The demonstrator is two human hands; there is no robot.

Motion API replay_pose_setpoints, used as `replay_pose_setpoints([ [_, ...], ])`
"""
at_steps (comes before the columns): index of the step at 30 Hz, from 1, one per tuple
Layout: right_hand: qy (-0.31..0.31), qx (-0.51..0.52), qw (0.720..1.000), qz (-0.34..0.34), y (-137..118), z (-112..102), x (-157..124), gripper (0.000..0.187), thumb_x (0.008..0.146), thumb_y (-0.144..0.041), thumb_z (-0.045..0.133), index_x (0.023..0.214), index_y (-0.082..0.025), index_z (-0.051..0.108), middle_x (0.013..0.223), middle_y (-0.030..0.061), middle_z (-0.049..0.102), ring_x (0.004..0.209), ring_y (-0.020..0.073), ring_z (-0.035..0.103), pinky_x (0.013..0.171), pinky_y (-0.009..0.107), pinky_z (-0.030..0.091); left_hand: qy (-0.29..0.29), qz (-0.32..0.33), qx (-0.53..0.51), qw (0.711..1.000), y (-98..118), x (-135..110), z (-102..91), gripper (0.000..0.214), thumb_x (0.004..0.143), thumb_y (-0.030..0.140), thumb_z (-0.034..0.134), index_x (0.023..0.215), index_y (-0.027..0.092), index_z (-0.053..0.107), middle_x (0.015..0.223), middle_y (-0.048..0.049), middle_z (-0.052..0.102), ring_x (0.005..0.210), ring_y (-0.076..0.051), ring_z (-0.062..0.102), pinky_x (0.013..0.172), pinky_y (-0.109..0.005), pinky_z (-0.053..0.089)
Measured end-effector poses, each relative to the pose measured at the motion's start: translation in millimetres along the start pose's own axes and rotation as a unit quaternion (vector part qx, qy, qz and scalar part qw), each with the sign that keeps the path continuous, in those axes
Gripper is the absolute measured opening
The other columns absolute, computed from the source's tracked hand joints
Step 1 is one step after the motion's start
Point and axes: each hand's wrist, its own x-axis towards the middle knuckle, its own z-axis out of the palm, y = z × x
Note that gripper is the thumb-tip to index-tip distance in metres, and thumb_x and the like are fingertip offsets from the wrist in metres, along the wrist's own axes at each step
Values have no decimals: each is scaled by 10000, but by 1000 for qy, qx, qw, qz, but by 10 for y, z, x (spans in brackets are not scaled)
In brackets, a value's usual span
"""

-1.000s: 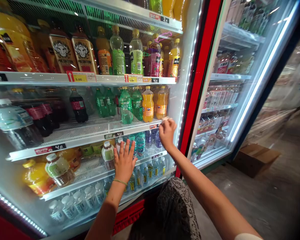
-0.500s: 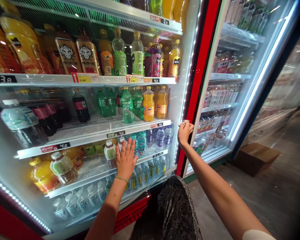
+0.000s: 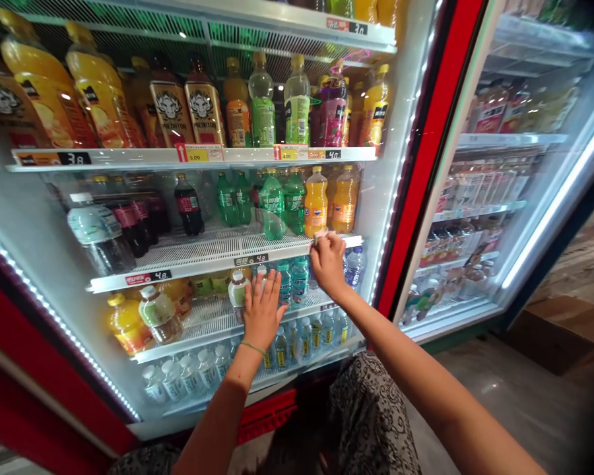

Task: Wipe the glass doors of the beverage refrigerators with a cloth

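Observation:
My left hand (image 3: 261, 313) lies flat with fingers spread against what looks like the glass front of a drinks fridge, before the lower shelves. A thin band circles its wrist. My right hand (image 3: 329, 267) is closed around a crumpled white cloth or tissue (image 3: 321, 234), only partly showing above the fingers. It is at the glass front, below an orange soda bottle (image 3: 316, 201) and in front of the shelf edge (image 3: 297, 251). Behind the glass, near my left fingers, stand a white-capped bottle (image 3: 238, 290) and teal-labelled bottles (image 3: 299, 280).
The red door frame (image 3: 428, 158) runs along the right of the fridge. Beyond it stands a second lit fridge (image 3: 497, 142) with stocked shelves. A cardboard box (image 3: 554, 330) sits on the floor at right. My patterned-trousered knee (image 3: 371, 409) is close below the door.
My right hand has moved left with the white cloth or tissue, from the red frame to before the shelves. My left hand remains flat. The view has shifted left.

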Motion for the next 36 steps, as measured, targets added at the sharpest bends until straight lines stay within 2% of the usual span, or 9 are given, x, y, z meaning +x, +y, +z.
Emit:
replay_pose_setpoints([
  [4, 45, -19, 999, 19, -34, 108, 135, 135, 968, -263, 462, 1045, -236, 569, 1210, 120, 464, 1116, 302, 435, 992, 530, 409, 36, -39, 11, 999, -82, -82, -32, 883, 907, 504, 690, 1628, 301, 224, 1697, -116, 246, 1587, -376, 142, 1270, -665, 60],
  [9, -106, -99, 950, -276, -141, 217, -1070, 153, 927, -249, 543, 1060, -255, 619, 1141, 95, 556, 992, 260, 474, 817, 423, 441, 67, -74, 17, 995, -304, -262, -35, 887, 889, 518, 709, 1620, 263, 278, 1674, -170, 298, 1578, -411, 163, 1244, -709, 84],
  [12, -146, -88, 923, -344, -139, 168, -1496, 156, 926, -232, 582, 1066, -267, 642, 1071, 36, 594, 963, 209, 490, 777, 354, 431, 89, -72, 24, 993, -460, -381, -15, 885, 868, 541, 726, 1606, 266, 323, 1660, -175, 330, 1574, -413, 177, 1243, -704, 99],
  [15, -126, -95, 934, -322, -159, 240, -1215, 157, 942, -265, 576, 1077, -231, 650, 1139, 73, 591, 999, 227, 470, 825, 378, 414, 98, -75, 27, 992, -560, -462, 14, 878, 859, 562, 728, 1597, 281, 345, 1649, -177, 354, 1567, -422, 201, 1223, -741, 58],
  [20, -12, -109, 984, -139, -423, 580, -449, 210, 937, -276, 568, 1109, -187, 649, 1245, 149, 505, 1081, 284, 435, 925, 450, 391, 86, -71, 36, 993, -617, -481, 27, 865, 844, 547, 753, 1582, 290, 381, 1639, -181, 369, 1553, -428, 242, 1202, -767, 36],
  [22, 28, -104, 988, -108, -519, 677, -552, 170, 923, -274, 581, 1059, -204, 655, 1223, 137, 500, 1105, 292, 434, 944, 456, 394, 80, -61, 37, 994, -640, -480, 8, 853, 845, 530, 758, 1578, 299, 388, 1638, -175, 373, 1551, -424, 252, 1199, -770, 26],
  [27, -4, -75, 964, -254, -521, 603, -1638, 131, 941, -236, 529, 931, -267, 656, 1104, 81, 548, 1049, 248, 473, 905, 404, 422, 62, -39, 49, 996, -739, -589, -21, 832, 860, 486, 757, 1581, 324, 374, 1645, -152, 369, 1555, -419, 243, 1187, -786, -4],
  [30, -23, -66, 961, -268, -478, 520, -1961, 202, 956, -198, 491, 864, -277, 652, 1013, 65, 559, 946, 217, 496, 828, 361, 425, 65, -40, 64, 995, -812, -727, 12, 796, 877, 461, 744, 1575, 327, 386, 1636, -157, 384, 1559, -415, 233, 1196, -777, 18],
  [36, 19, -67, 983, -172, -855, 776, -986, 167, 916, -258, 586, 1047, -218, 680, 1152, 122, 532, 1015, 267, 453, 866, 413, 399, 91, -73, 68, 991, -923, -871, 89, 874, 819, 511, 789, 1569, 265, 413, 1626, -198, 386, 1567, -443, 177, 1208, -770, 60],
])
